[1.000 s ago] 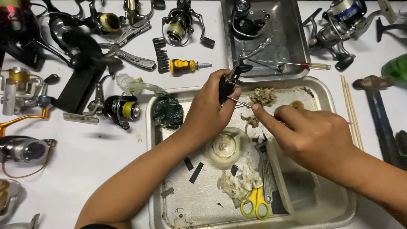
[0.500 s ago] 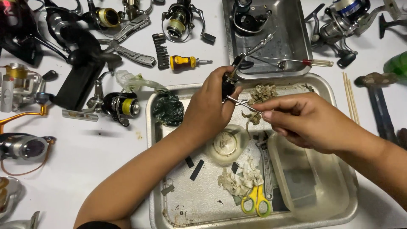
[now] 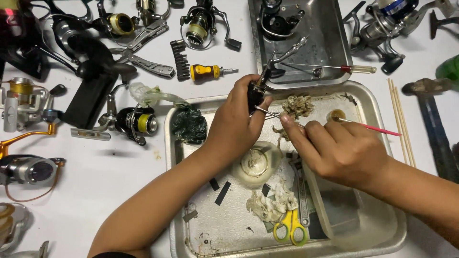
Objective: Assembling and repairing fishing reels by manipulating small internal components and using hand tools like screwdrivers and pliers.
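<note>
The left hand (image 3: 234, 126) had its fingers closed around a small black metal reel part (image 3: 256, 91), held above the far end of the large dented steel tray (image 3: 191, 239). The right hand (image 3: 342, 150) pinched a thin pink-tipped stick (image 3: 368, 126), its forefinger touching the part's wire arm (crumpled grey tissue (image 3: 297, 105) just beyond the fingertips).

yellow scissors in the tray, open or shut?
Shut. The yellow-handled scissors lie flat in the metal tray, both handle loops side by side; blades hidden under crumpled paper.
</note>
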